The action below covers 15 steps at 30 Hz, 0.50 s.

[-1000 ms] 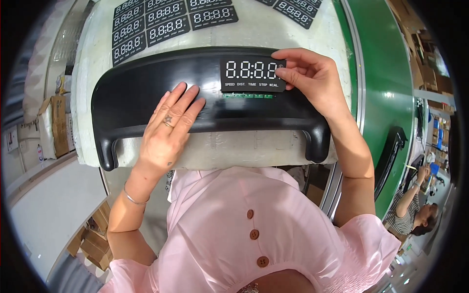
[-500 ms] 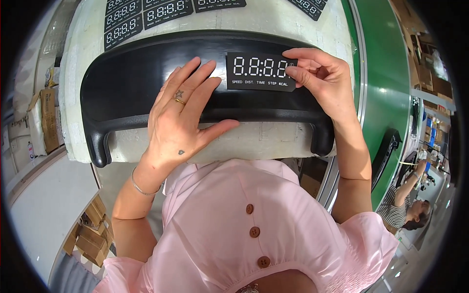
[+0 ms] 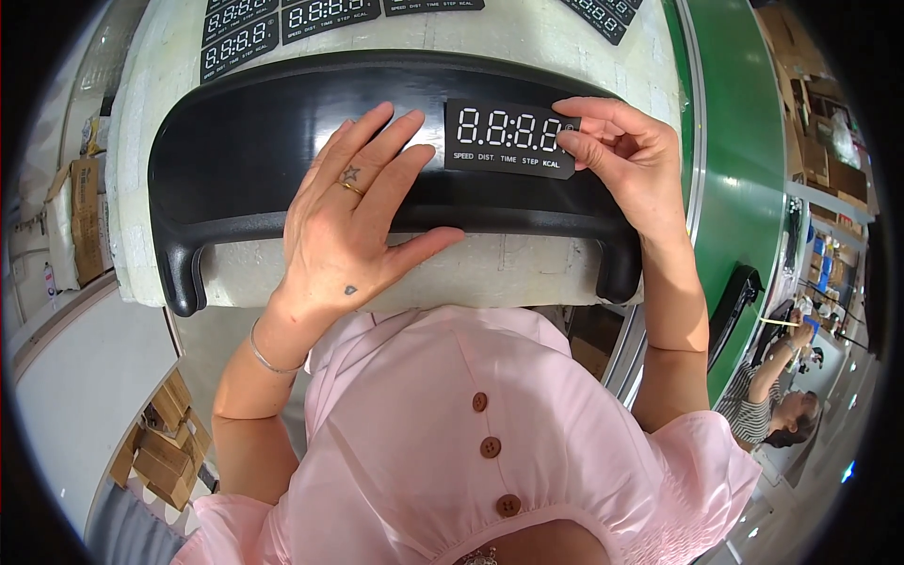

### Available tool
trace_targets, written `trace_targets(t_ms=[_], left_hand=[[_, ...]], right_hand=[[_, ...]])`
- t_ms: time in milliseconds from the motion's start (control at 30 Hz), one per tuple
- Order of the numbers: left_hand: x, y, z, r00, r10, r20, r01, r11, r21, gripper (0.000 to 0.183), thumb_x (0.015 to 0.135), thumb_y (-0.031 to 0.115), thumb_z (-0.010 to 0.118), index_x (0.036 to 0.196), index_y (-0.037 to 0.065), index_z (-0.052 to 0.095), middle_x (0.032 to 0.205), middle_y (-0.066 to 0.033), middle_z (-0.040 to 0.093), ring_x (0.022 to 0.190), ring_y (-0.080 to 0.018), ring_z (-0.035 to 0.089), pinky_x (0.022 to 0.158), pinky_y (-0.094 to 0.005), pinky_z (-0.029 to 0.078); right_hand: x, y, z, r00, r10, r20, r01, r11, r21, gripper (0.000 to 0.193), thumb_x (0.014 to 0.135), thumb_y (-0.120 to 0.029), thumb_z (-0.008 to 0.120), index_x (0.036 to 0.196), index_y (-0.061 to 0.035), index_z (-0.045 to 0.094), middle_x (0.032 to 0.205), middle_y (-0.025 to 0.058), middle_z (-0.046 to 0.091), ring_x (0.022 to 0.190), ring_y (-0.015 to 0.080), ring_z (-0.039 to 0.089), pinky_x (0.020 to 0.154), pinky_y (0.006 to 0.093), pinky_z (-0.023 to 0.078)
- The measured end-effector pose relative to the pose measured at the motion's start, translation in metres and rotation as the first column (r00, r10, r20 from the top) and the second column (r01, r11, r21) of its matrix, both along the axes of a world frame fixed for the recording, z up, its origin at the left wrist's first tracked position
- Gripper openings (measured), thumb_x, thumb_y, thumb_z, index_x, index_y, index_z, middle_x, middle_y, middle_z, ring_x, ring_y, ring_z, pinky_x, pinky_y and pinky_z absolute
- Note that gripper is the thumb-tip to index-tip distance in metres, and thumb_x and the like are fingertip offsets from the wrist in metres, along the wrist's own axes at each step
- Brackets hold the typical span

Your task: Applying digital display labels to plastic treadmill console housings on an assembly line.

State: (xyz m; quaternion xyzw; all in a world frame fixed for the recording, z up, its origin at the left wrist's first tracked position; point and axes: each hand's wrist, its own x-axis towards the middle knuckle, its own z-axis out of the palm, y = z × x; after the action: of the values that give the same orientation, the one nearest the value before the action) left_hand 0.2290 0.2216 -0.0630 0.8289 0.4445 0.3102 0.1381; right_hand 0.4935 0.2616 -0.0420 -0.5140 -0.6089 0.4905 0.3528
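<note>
A long black plastic console panel (image 3: 254, 141) with a curved top edge and two downturned ends lies across the pale work surface before me. My right hand (image 3: 626, 155) pinches the right end of a black display sticker (image 3: 508, 155) printed with white segment digits, between thumb and fingers. The sticker is over the right half of the panel; whether it touches the panel I cannot tell. My left hand (image 3: 353, 202) rests on the panel's middle with fingers spread, just left of the sticker, its thumb stretched along the lower edge.
More display stickers (image 3: 330, 17) lie in rows on the pale work surface (image 3: 527, 36) beyond the panel. A green belt surface (image 3: 739, 179) runs along the right, with another black part (image 3: 737, 306) on it. Farther right, a person in a striped top (image 3: 751, 414) works. Cardboard boxes (image 3: 165, 461) stand lower left.
The whole view has shifted slightly. My right hand still grips the sticker's right end, and my left hand stays spread on the panel. At the right, the other person's arm has moved a little.
</note>
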Motion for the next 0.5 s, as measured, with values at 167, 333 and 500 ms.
trace_targets(t_ms=[167,333,500], left_hand=[[0.0010,0.0004,-0.0001,1.000,0.004,0.008,-0.004,1.000,-0.003,0.061,0.057,0.028,0.086,0.107,0.000,0.065,0.122,-0.0148,0.062,0.120,-0.0343,0.054,0.102,-0.0472,0.040],[0.0011,0.0002,0.0004,1.000,0.014,0.000,-0.014,1.000,-0.014,0.062,0.056,0.028,0.086,0.108,0.000,0.065,0.122,-0.0137,0.062,0.120,-0.0340,0.054,0.102,-0.0467,0.040],[0.0027,0.0019,0.0019,1.000,0.017,-0.006,-0.017,1.000,-0.018,0.062,0.056,0.028,0.086,0.108,0.000,0.065,0.122,-0.0132,0.061,0.120,-0.0337,0.054,0.102,-0.0467,0.040]], right_hand=[[-0.0008,-0.0010,0.0001,1.000,-0.003,-0.001,0.003,1.000,0.005,0.023,0.083,0.003,0.067,0.105,-0.0004,0.069,0.078,0.0006,0.066,0.069,0.0038,0.058,0.062,0.0175,0.048],[-0.0008,-0.0023,0.0005,1.000,-0.003,-0.005,0.003,1.000,0.009,0.023,0.083,0.004,0.067,0.106,-0.0003,0.069,0.079,0.0011,0.067,0.068,0.0036,0.057,0.062,0.0171,0.047],[-0.0010,-0.0017,0.0006,1.000,-0.009,-0.013,0.009,1.000,-0.003,0.023,0.083,0.004,0.067,0.106,-0.0002,0.068,0.079,0.0011,0.067,0.068,0.0035,0.057,0.061,0.0167,0.047]])
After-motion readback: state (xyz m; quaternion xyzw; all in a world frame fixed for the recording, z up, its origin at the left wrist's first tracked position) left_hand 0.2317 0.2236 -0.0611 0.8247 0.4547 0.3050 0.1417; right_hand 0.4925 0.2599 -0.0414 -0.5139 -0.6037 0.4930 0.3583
